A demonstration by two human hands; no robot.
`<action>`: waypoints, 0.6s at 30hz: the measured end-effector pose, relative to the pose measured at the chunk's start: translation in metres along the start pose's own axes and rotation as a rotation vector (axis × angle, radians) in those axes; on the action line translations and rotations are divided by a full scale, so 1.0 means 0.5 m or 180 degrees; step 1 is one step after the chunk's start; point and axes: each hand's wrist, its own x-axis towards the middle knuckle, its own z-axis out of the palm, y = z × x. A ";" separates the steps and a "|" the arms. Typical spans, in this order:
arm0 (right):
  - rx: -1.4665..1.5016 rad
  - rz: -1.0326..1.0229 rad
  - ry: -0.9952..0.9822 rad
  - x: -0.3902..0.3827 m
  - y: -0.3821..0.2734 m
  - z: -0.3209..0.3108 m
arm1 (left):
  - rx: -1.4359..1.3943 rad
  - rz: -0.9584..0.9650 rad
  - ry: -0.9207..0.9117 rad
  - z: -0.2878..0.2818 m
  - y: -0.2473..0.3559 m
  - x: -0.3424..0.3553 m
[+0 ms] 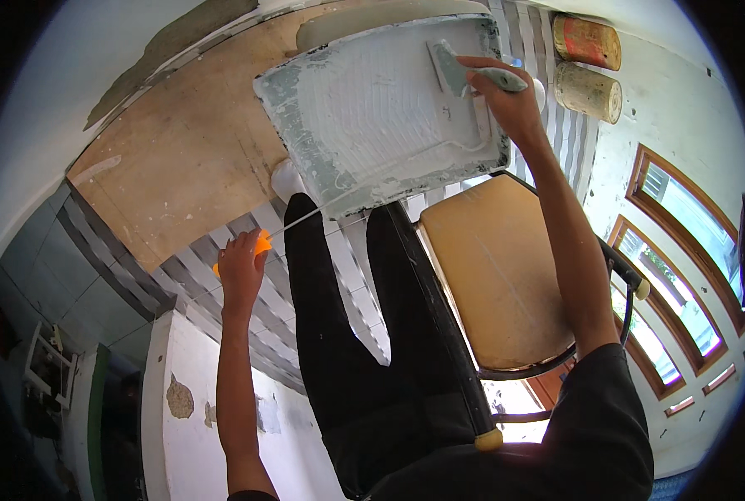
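My left hand (241, 271) is closed around the orange handle (261, 242) of a paint roller. Its thin metal rod (304, 219) runs over into a large paint tray (285, 92), where the paint-coated frame bends near the right side; I cannot make out a roller sleeve. In my right hand (506, 98), over the tray's far right part, is a paint-smeared scraper (450, 68) with a flared flat blade and a grey-green handle (504, 79). The blade is down at the white paint (372, 100), which spreads over the tray's ridged bottom.
A chair with a tan seat (498, 267) stands beside my right leg. Brown board (180, 159) lies on the striped tile floor (268, 275) to the left. Two paint-stained cans (588, 90) stand at the far right by the wall. My legs (331, 334) are just below the tray.
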 end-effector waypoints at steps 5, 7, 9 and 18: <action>0.0991 0.0344 -0.0454 0.021 -0.011 -0.012 | -0.0150 -0.0098 -0.0099 -0.009 -0.005 -0.006; 0.1105 0.0475 -0.0585 0.029 0.005 -0.039 | -0.0169 -0.0091 -0.0064 -0.020 -0.004 -0.014; 0.1330 0.0510 -0.0669 0.034 0.025 -0.062 | -0.0212 -0.0064 -0.0030 -0.027 0.007 -0.021; 0.1903 0.0755 -0.0921 0.030 0.035 -0.152 | -0.0463 -0.0188 0.0171 -0.073 0.000 -0.067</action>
